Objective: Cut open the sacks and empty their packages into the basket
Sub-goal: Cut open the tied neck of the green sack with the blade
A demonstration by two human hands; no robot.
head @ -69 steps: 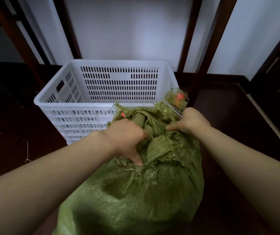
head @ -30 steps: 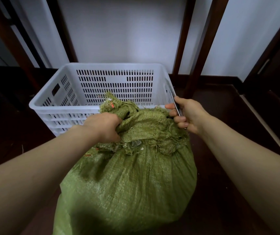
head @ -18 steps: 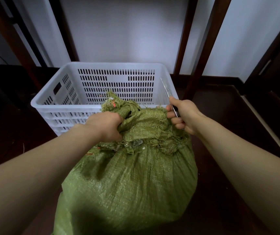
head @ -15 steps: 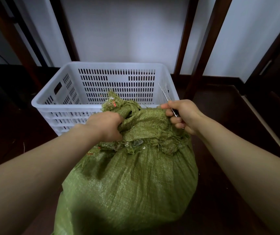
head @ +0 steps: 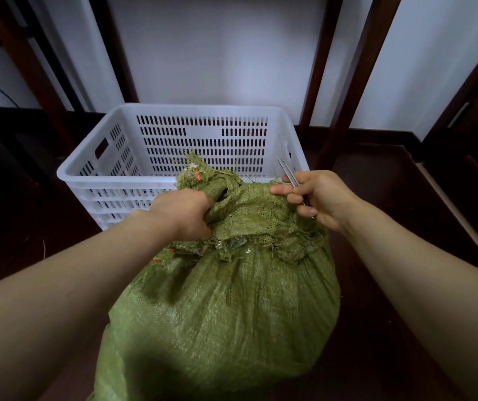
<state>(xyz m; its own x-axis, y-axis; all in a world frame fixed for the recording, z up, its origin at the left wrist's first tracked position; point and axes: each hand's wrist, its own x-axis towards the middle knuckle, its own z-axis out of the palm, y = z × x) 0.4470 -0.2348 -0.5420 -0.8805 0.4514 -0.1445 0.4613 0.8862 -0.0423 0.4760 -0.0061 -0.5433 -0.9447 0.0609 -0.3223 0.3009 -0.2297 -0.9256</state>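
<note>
My left hand (head: pixel 184 214) fists the bunched neck of the green sack (head: pixel 232 299). My right hand (head: pixel 318 198) curls round a thin metal cutter (head: pixel 288 175), tip up. The sack sits on the dark floor (head: pixel 376 183) against the near wall of the white basket (head: pixel 200 110). Wooden posts (head: pixel 344 82) stand behind.

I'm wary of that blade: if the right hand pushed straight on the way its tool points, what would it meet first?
Probably the white basket, at its right wall near the rim: the right hand holds the metal tool aimed away and leftward there. Depth is unclear, so that's only likely.
</note>
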